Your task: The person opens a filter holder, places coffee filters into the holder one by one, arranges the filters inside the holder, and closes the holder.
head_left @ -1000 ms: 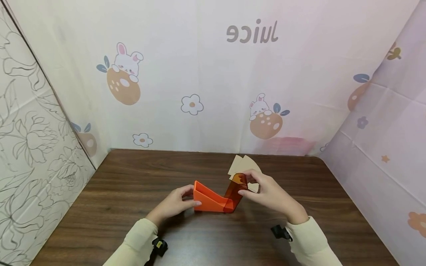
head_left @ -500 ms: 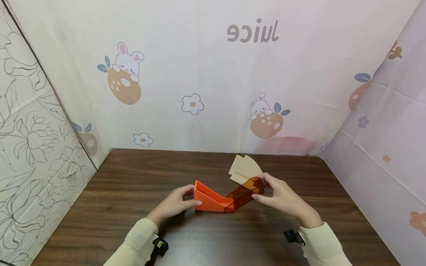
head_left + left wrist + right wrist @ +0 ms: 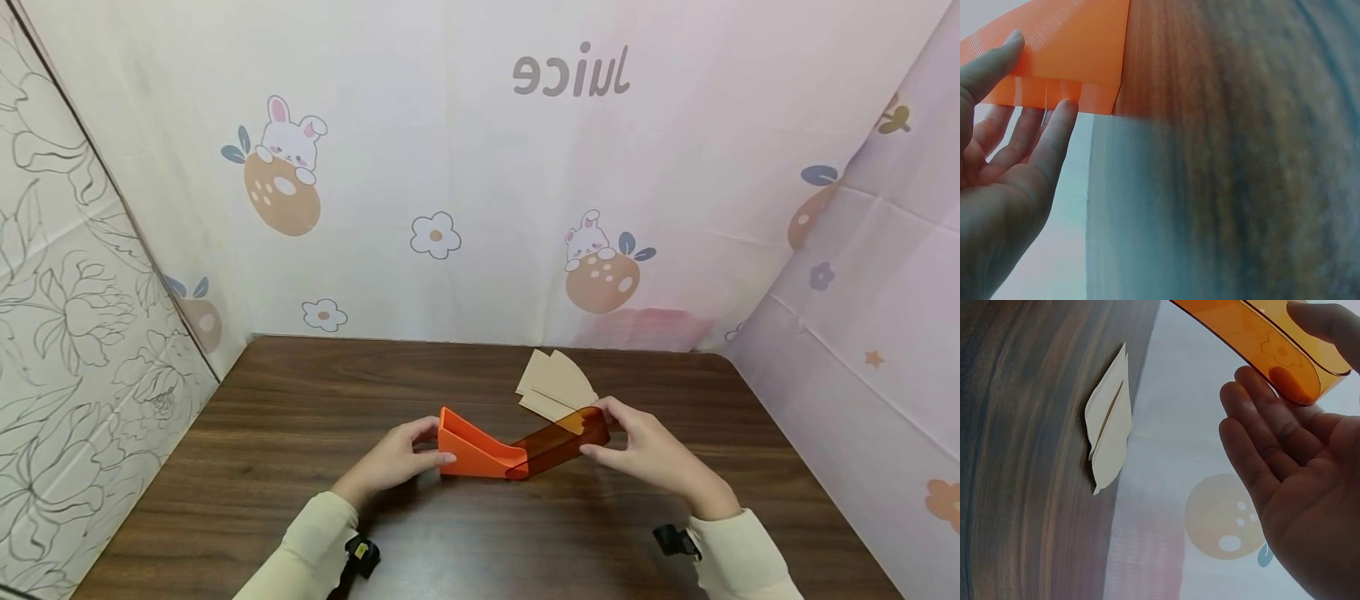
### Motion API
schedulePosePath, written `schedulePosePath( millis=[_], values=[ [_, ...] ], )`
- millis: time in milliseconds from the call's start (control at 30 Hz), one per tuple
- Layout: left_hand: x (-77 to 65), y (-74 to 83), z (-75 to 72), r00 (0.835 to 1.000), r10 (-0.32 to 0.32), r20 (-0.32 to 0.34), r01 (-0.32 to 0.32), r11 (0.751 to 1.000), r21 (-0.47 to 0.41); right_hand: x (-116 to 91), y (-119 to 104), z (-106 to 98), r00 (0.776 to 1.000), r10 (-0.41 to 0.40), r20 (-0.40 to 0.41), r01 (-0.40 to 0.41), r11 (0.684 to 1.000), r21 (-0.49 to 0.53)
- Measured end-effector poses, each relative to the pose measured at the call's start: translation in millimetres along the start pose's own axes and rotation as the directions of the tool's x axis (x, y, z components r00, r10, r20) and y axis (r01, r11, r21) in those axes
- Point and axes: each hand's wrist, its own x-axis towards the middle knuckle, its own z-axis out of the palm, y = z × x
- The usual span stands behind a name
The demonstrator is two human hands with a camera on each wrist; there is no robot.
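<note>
An orange coffee filter holder point(image 3: 480, 450) stands on the table, its wedge-shaped body tall at the left. My left hand point(image 3: 399, 458) grips that tall end, thumb on the near side and fingers at the back; the left wrist view shows the thumb on the orange wall point(image 3: 1072, 37). A see-through amber lid point(image 3: 558, 446) joins the body's low right end and slants up to the right, swung away from the body. My right hand point(image 3: 648, 450) pinches the lid's free end between thumb and fingers. In the right wrist view a flower mark shows on the amber lid point(image 3: 1260, 340).
Behind the lid lie several tan paper coffee filters point(image 3: 558, 379), overlapping each other on the dark wooden table point(image 3: 337, 383). A printed curtain point(image 3: 480, 167) hangs along the table's far edge, with more cloth at both sides.
My right hand has moved right and slightly down, swinging the amber lid from steep to a flatter slant. My left hand and the orange body have stayed put.
</note>
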Motion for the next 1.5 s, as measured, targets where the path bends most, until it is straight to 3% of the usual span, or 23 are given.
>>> schedulePosePath(
  millis=[700, 1067, 1500],
  values=[
    [0.2, -3.6, 0.9, 1.000, 0.009, -0.010, -0.009, 1.000, 0.012, -4.8, 3.5, 0.8, 0.999, 0.053, 0.006, -0.053, 0.998, 0.017],
    [-0.4, -2.4, 1.2, 1.000, 0.003, -0.012, -0.004, 1.000, -0.002, -5.5, 13.7, 1.8, 0.992, 0.056, 0.112, -0.061, 0.997, 0.043],
    [0.1, -3.3, 0.8, 1.000, -0.005, -0.010, 0.005, 1.000, 0.007, 1.8, 23.7, 2.7, 0.995, 0.042, 0.086, -0.044, 0.999, 0.023]
  ],
)
